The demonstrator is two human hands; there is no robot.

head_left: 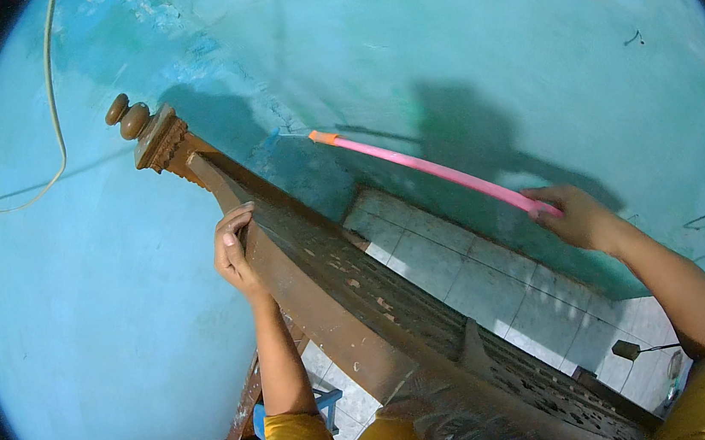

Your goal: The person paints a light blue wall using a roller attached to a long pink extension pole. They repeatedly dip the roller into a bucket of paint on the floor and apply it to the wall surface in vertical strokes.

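My right hand [575, 215] is closed around the near end of a pink pole [433, 172]. An orange collar [324, 138] caps the pole's far end. From it a thin wire runs to a small blue tip [272, 136] at the blue-green wall; whether it touches the wall I cannot tell. My left hand [235, 245] is closed on the upper edge of a large brown carved wooden furniture panel [328, 317], like a headboard. This panel slants across the view, with a turned finial [134, 121] on its corner post.
Pale floor tiles [453, 274] show behind the panel. A white cable [57, 105] hangs on the left wall. Beneath my left arm is a blue plastic piece [329, 403], perhaps a stool. At right, a small dark block [626, 350] sits on a thin rod.
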